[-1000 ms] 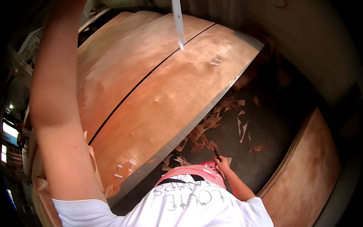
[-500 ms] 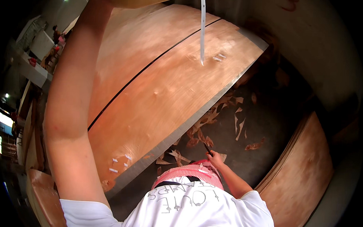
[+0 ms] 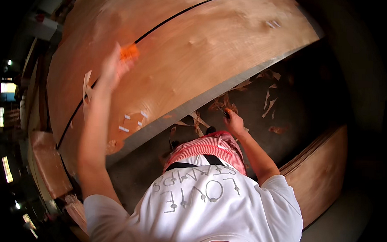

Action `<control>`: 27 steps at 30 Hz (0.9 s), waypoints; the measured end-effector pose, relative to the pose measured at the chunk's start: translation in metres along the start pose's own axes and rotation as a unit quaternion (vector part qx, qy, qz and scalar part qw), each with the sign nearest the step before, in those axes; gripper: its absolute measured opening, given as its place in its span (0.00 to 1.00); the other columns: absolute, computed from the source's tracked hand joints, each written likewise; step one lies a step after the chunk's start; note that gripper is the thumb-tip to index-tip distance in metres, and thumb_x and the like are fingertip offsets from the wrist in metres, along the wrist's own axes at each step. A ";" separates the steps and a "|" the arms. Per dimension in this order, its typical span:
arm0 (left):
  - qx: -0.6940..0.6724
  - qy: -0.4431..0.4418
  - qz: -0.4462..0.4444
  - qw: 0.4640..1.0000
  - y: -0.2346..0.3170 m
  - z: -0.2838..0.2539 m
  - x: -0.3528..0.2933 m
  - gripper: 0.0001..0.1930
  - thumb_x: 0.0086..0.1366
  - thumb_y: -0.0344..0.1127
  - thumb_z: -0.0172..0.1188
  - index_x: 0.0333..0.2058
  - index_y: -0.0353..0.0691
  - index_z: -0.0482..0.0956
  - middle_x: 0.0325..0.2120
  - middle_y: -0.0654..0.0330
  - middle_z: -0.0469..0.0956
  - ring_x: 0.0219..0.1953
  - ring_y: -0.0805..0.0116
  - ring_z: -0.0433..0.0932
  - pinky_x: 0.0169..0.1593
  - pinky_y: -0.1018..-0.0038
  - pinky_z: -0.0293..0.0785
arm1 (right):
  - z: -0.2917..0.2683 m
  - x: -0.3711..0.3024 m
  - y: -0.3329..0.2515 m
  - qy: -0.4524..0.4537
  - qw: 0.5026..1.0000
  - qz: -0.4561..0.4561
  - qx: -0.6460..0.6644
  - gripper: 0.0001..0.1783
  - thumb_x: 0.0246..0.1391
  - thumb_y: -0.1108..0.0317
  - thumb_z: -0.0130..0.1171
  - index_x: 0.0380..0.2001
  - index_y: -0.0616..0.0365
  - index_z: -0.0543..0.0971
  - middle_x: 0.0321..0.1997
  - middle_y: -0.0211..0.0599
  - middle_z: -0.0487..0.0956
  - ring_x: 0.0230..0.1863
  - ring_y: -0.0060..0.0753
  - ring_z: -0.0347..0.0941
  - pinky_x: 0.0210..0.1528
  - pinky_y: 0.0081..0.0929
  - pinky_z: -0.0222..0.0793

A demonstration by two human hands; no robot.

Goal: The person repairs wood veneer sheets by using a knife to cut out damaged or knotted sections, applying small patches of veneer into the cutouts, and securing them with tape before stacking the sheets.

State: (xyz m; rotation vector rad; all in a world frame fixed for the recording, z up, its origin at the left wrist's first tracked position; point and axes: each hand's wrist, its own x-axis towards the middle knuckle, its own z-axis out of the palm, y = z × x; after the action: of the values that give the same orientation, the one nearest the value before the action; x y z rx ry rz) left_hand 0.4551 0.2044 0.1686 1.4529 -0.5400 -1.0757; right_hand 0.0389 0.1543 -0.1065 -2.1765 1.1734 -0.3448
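My left hand [image 3: 115, 69] is raised over the large wood veneer sheet [image 3: 169, 69], smeared by motion. A bright orange patch [image 3: 129, 53] shows at its fingers; whether it is held or worn on them is unclear. Beside the left forearm a pale, narrow veneer strip [image 3: 87, 87] stands out against the sheet. Low by my waist, my right hand [image 3: 235, 123] is closed around the dark handle of a slim knife [image 3: 225, 112], its blade hard to make out. Small white tape pieces [image 3: 124, 129] stick to the sheet's near left part.
A dark line [image 3: 180, 14] crosses the sheet, and a grey edge [image 3: 211, 92] borders its near side. Veneer scraps [image 3: 268, 107] litter the dark floor. A stack of veneer sheets [image 3: 323, 176] stands at the right, and another brown sheet [image 3: 49, 163] at the left.
My left hand has come down into view from beyond the top edge. The veneer and long pale strip at the top are gone from view. The right hand still grips the knife.
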 end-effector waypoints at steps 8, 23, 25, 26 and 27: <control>-0.256 0.212 -0.298 0.895 -0.331 -0.147 -0.168 0.23 0.64 0.54 0.42 0.45 0.41 0.72 0.40 0.57 0.76 0.38 0.66 0.75 0.42 0.70 0.69 | 0.048 0.044 -0.050 -0.057 0.989 -0.096 -0.092 0.23 0.50 0.64 0.50 0.52 0.52 0.66 0.35 0.43 0.73 0.37 0.45 0.72 0.35 0.36 0.68; -0.340 0.512 -0.102 0.782 -0.330 -0.264 -0.183 0.10 0.58 0.44 0.57 0.29 0.44 0.71 0.19 0.63 0.76 0.12 0.79 0.67 0.13 0.86 0.59 | 0.070 0.031 -0.104 0.015 1.000 0.010 0.006 0.23 0.49 0.65 0.53 0.51 0.50 0.68 0.34 0.43 0.76 0.32 0.40 0.73 0.35 0.30 0.67; -0.332 0.495 -0.088 0.798 -0.312 -0.269 -0.183 0.09 0.58 0.42 0.56 0.29 0.44 0.72 0.20 0.61 0.77 0.13 0.79 0.67 0.14 0.87 0.59 | 0.087 0.024 -0.098 0.058 0.996 -0.056 -0.032 0.20 0.49 0.65 0.53 0.48 0.53 0.71 0.32 0.43 0.76 0.28 0.40 0.73 0.33 0.30 0.68; -0.316 0.492 -0.077 0.808 -0.301 -0.268 -0.183 0.08 0.59 0.41 0.56 0.30 0.43 0.72 0.21 0.60 0.77 0.13 0.79 0.67 0.14 0.87 0.59 | 0.093 0.020 -0.100 0.003 0.999 -0.009 -0.041 0.18 0.49 0.64 0.54 0.45 0.53 0.73 0.31 0.44 0.77 0.30 0.42 0.74 0.33 0.30 0.68; -0.316 0.480 -0.074 0.815 -0.295 -0.269 -0.183 0.08 0.59 0.40 0.55 0.30 0.43 0.72 0.21 0.60 0.77 0.13 0.79 0.67 0.14 0.87 0.59 | 0.099 0.017 -0.102 -0.080 0.995 0.025 -0.049 0.18 0.49 0.63 0.55 0.44 0.53 0.73 0.30 0.45 0.77 0.33 0.42 0.75 0.35 0.30 0.69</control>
State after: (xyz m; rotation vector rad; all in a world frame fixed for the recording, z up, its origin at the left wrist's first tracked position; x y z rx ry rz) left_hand 0.5232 0.5553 -0.0856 1.2248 0.6218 -0.4224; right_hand 0.1646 0.2220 -0.1173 -2.2090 1.1745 -0.0892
